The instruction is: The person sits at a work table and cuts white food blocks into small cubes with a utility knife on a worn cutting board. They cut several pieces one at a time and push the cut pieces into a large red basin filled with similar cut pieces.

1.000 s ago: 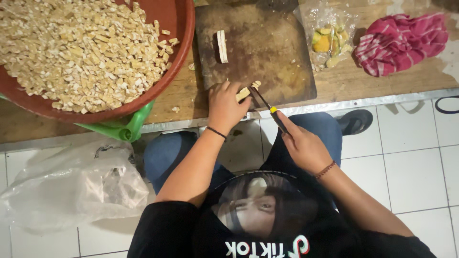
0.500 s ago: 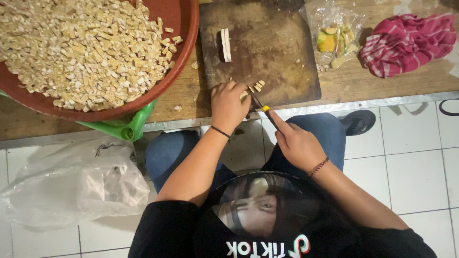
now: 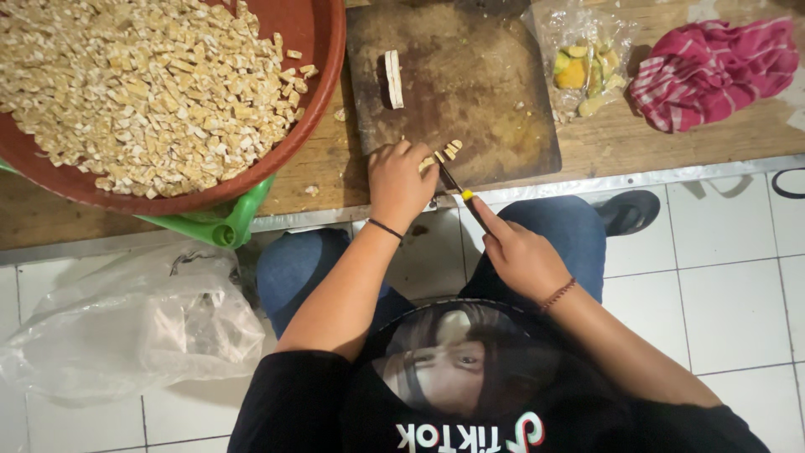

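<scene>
My left hand (image 3: 400,182) presses down on a pale tempeh strip at the near edge of a dark wooden cutting board (image 3: 486,92). My right hand (image 3: 520,252) grips a small knife (image 3: 457,188) with a yellow-tipped handle, its blade against the strip beside my left fingers. A few cut cubes (image 3: 449,152) lie just past the blade. A whole tempeh strip (image 3: 392,79) rests farther up the board. A large red-brown basin (image 3: 323,50) at the left holds a heap of diced tempeh (image 3: 142,84).
A green plastic vessel (image 3: 222,225) sits under the basin. A clear bag of yellow-green pieces (image 3: 583,63) and a pink cloth (image 3: 713,67) lie on the wooden bench. A crumpled clear plastic bag (image 3: 117,327) and a dark sandal (image 3: 629,210) are on the white tiled floor.
The knife has kept chopping at the strip's end, and a few more small cubes lie by the blade. Both hands stay at the board's near edge.
</scene>
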Motion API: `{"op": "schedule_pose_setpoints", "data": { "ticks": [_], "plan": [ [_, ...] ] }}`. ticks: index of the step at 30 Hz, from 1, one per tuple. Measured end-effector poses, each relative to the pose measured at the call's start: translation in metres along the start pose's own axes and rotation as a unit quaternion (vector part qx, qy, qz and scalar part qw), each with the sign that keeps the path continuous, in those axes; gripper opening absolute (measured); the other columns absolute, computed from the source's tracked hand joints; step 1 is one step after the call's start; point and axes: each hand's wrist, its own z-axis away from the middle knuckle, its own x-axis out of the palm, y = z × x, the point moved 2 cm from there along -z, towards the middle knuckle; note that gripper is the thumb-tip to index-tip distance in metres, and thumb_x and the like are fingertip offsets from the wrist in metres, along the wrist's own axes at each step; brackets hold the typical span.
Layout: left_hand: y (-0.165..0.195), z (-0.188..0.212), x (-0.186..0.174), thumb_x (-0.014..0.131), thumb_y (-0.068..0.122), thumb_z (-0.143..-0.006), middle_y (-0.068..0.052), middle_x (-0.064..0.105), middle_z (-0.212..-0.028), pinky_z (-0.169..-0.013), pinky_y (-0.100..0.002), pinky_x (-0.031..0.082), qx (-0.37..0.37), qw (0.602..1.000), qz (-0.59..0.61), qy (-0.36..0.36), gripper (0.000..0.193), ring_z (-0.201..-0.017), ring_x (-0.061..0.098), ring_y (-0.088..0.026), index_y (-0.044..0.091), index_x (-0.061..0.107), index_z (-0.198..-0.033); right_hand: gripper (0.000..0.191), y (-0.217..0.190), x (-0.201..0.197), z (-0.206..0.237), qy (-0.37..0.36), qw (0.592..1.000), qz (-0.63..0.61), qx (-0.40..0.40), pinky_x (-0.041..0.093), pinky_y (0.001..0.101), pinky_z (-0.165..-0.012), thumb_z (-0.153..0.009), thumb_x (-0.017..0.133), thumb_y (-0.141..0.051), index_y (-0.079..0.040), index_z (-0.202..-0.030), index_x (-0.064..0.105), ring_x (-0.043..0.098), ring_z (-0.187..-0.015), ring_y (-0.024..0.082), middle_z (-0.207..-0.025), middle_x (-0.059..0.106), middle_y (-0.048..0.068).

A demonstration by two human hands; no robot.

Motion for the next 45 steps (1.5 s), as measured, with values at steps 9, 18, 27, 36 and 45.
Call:
{"op": "schedule_pose_setpoints", "data": {
  "ticks": [9, 18, 27, 36, 45],
  "plan": [
    [-0.002, 0.013, -0.003, 0.079, 0.022, -0.076, -0.011, 0.067, -0.092, -0.087, -0.050, 0.046, 0.012, 0.999, 0.037, 0.009, 0.023, -0.095, 0.063, -0.036, 0.009, 0.070, -0.093, 0.061, -0.002, -0.012, 0.023, 0.039, 0.998, -0.039, -0.004, 0.053, 0.0530, -0.072, -0.096, 0.057, -0.016, -0.026, -0.155, 0.043, 0.067, -0.083, 0.045, -0.098, 0.070, 0.021],
    [-0.005, 0.019, -0.003, 0.077, 0.019, -0.079, -0.010, 0.067, -0.091, -0.087, -0.049, 0.046, 0.008, 1.000, 0.027, 0.007, 0.018, -0.096, 0.063, -0.034, 0.010, 0.071, -0.093, 0.061, -0.021, -0.010, 0.018, 0.037, 0.999, -0.020, -0.017, 0.053, 0.0530, -0.069, -0.096, 0.059, -0.019, -0.026, -0.155, 0.043, 0.067, -0.078, 0.043, -0.095, 0.070, 0.018],
    [-0.007, 0.011, -0.002, 0.077, 0.020, -0.078, -0.010, 0.067, -0.092, -0.088, -0.048, 0.047, 0.002, 1.000, 0.025, 0.000, 0.019, -0.097, 0.064, -0.034, 0.009, 0.072, -0.093, 0.062, -0.020, -0.010, 0.008, 0.007, 1.000, 0.001, -0.007, 0.052, 0.0539, -0.067, -0.095, 0.059, -0.020, -0.025, -0.155, 0.042, 0.067, -0.075, 0.043, -0.091, 0.069, 0.018],
    [-0.007, 0.009, -0.001, 0.077, 0.021, -0.079, -0.008, 0.067, -0.090, -0.088, -0.048, 0.047, -0.007, 1.000, 0.023, -0.009, 0.015, -0.095, 0.064, -0.033, 0.011, 0.073, -0.090, 0.060, -0.012, 0.004, -0.009, 0.027, 0.999, 0.002, -0.026, 0.053, 0.0541, -0.067, -0.096, 0.058, -0.019, -0.023, -0.154, 0.044, 0.067, -0.075, 0.044, -0.089, 0.071, 0.020],
    [-0.004, 0.014, -0.004, 0.078, 0.021, -0.081, -0.008, 0.067, -0.092, -0.089, -0.048, 0.047, -0.011, 1.000, 0.016, -0.016, 0.016, -0.097, 0.064, -0.033, 0.011, 0.072, -0.093, 0.062, -0.005, 0.005, 0.014, -0.004, 1.000, 0.001, 0.003, 0.054, 0.0534, -0.070, -0.094, 0.058, -0.019, -0.024, -0.155, 0.043, 0.068, -0.078, 0.044, -0.091, 0.071, 0.021]
  ]
}}
